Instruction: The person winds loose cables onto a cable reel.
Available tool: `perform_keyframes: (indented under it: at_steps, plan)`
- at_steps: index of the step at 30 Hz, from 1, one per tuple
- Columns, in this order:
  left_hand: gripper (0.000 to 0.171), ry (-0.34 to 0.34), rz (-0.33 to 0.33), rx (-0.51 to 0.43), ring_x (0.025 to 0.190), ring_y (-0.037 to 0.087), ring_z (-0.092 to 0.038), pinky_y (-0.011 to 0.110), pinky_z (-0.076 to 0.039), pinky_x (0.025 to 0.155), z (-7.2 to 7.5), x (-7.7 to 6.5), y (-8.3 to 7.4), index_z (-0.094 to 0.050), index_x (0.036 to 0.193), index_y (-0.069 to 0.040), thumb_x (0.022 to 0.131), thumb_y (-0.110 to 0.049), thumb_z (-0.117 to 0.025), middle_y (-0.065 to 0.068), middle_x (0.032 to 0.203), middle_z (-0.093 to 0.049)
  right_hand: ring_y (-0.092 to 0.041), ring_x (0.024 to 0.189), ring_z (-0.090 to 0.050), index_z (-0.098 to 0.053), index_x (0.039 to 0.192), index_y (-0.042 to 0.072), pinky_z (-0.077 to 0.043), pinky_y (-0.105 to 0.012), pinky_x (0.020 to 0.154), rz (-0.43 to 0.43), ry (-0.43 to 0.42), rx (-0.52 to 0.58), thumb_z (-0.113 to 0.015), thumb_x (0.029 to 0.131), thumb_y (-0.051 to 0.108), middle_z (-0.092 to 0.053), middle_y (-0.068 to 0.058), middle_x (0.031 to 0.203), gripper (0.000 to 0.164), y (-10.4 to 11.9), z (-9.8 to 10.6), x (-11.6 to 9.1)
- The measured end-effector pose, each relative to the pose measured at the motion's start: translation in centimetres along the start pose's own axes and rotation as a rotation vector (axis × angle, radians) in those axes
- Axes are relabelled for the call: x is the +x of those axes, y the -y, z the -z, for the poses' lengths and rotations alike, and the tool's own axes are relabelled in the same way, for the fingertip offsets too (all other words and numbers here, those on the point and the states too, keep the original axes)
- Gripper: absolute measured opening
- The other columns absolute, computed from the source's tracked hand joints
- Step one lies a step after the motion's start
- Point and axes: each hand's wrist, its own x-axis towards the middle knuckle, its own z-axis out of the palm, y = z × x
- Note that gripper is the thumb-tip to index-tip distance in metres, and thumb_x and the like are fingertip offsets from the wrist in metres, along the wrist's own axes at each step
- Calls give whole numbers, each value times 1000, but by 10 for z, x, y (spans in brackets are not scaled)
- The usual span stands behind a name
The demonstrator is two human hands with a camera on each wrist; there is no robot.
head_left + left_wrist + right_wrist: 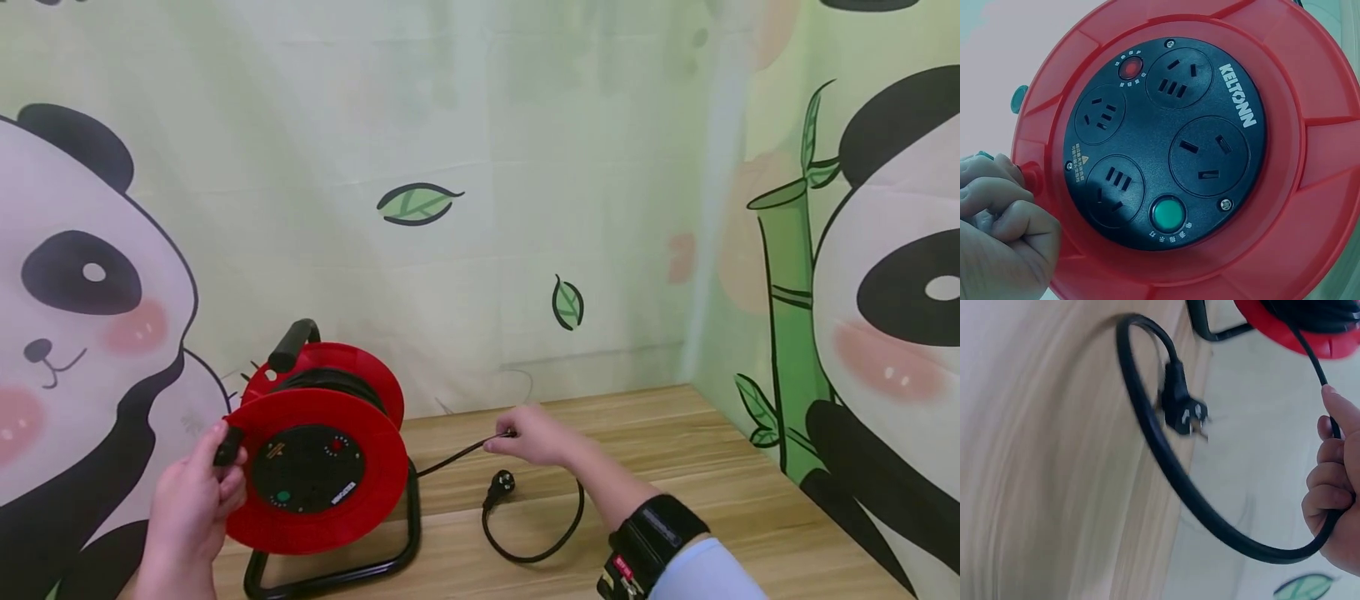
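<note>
A red cable reel (382,500) with a black socket panel (1147,144) stands at the left of the table on a black tubular frame (415,525). My left hand (197,487) grips the small black crank knob (228,446) at the near edge of its disc. Black cable (457,456) runs from the drum to my right hand (534,435), which holds it with curled fingers, as the right wrist view shows. Past that hand the cable's loose end hangs in a loop, with a plug (498,487) at its tip. Wound cable (337,382) fills part of the drum.
The wooden tabletop (637,417) reaches back to a wall hanging (480,250) printed with pandas and leaves. A black carrying handle (295,344) rises above the reel. On my right wrist sits a black strap with a device (652,542).
</note>
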Motion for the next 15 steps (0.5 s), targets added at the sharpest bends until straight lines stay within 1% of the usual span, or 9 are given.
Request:
perform_keyframes:
  at_steps: [4, 7, 12, 15]
  plan:
    - [49, -6, 1, 3, 48, 15, -37, 22, -35, 50, 1, -1, -1, -67, 89, -15, 91, -63, -61, 0, 60, -49, -8, 58, -40, -60, 76, 14, -35, -27, 56, -27, -38, 36, -70, 97, 31, -45, 9, 64, 29, -12, 16, -9]
    - [48, -6, 10, 4, 48, 14, -38, 22, -35, 51, 2, -1, -2, -67, 89, -15, 90, -63, -61, 0, 60, -49, -9, 60, -41, -60, 77, 14, -35, -28, 57, -46, -49, 58, -70, 98, 30, -46, 8, 66, 28, -20, 25, -15]
    - [47, -1, 13, 10, 48, 14, -38, 22, -35, 51, 3, -1, -3, -68, 88, -16, 91, -63, -60, -1, 60, -49, -11, 63, -44, -63, 79, 13, -37, -29, 59, -64, -56, 59, -70, 98, 28, -51, 7, 68, 25, -35, 32, -23]
    - [47, 7, 14, 10, 48, 15, -38, 22, -35, 51, 4, -2, -2, -68, 87, -16, 91, -63, -60, -1, 59, -49, -12, 62, -44, -62, 79, 12, -38, -30, 59, -85, -77, 56, -69, 98, 26, -50, 6, 68, 25, -46, 36, -27]
